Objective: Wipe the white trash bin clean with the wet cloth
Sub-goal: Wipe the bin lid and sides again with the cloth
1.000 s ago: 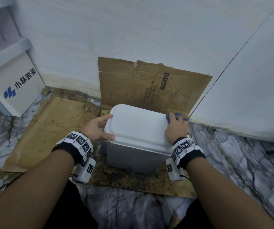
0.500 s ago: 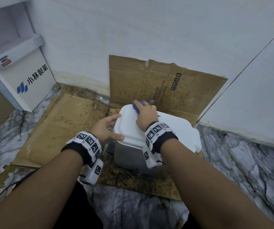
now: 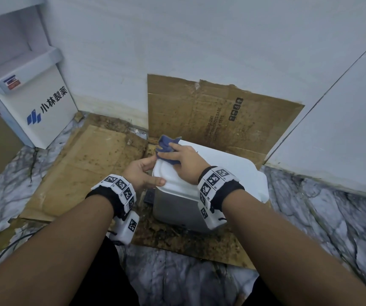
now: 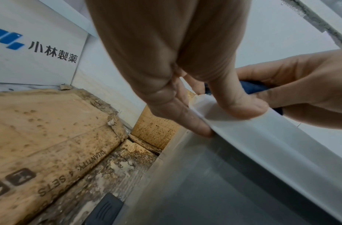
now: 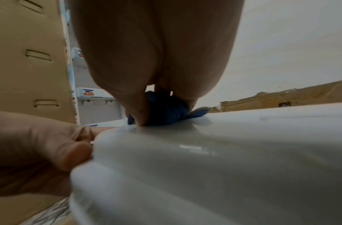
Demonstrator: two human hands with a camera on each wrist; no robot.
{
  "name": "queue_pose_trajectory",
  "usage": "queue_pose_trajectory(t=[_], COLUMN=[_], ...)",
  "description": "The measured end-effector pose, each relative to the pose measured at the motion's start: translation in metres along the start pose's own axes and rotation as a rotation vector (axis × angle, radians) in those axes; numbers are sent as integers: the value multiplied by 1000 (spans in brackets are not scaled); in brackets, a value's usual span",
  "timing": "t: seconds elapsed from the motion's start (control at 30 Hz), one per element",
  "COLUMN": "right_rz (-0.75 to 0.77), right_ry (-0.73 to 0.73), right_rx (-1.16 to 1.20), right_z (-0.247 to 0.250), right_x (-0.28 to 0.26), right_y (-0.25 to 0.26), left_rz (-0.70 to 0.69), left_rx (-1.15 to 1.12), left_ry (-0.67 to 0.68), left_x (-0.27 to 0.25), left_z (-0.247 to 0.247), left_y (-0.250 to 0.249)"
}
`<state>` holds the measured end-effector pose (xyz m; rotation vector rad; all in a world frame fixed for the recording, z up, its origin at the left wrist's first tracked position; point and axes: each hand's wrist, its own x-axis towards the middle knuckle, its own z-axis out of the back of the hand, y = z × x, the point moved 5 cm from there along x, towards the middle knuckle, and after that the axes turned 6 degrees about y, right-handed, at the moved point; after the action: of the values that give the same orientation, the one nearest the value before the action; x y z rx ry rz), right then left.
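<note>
The white trash bin (image 3: 228, 171) stands on stained cardboard in the corner, its lid (image 5: 224, 144) closed. My left hand (image 3: 142, 173) grips the lid's left edge (image 4: 243, 124), thumb on top and fingers under the rim. My right hand (image 3: 182, 157) holds the blue cloth (image 3: 166, 149) bunched under its fingers and presses it on the lid's far left corner. The cloth (image 5: 166, 111) shows below the palm in the right wrist view, and a strip of the cloth (image 4: 255, 88) shows in the left wrist view.
A brown cardboard sheet (image 3: 221, 115) leans on the wall behind the bin, and more cardboard (image 3: 84, 164) lies on the marble floor at left. A white stand with blue logo (image 3: 38, 107) sits at far left. A white panel (image 3: 343, 133) closes the right side.
My right hand has carried the cloth from the lid's right far corner across to its left far corner. The left hand has kept its hold on the left edge.
</note>
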<state>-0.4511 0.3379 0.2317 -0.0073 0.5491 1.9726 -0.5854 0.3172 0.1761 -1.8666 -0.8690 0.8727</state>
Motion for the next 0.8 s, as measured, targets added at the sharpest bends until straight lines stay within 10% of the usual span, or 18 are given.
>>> queue_pose_trajectory(t=[0.47,0.8], right_rz=[178,-14], right_ry=[-13,-198], right_rx=[50,109], right_z=[-10,-2], right_x=[-76,-160], right_y=[3,-66], left_rz=[13,45], left_rx=[182,127], left_ry=[-111,-123], left_x=[0,-2], left_z=[1,-10], left_y=[2,-3])
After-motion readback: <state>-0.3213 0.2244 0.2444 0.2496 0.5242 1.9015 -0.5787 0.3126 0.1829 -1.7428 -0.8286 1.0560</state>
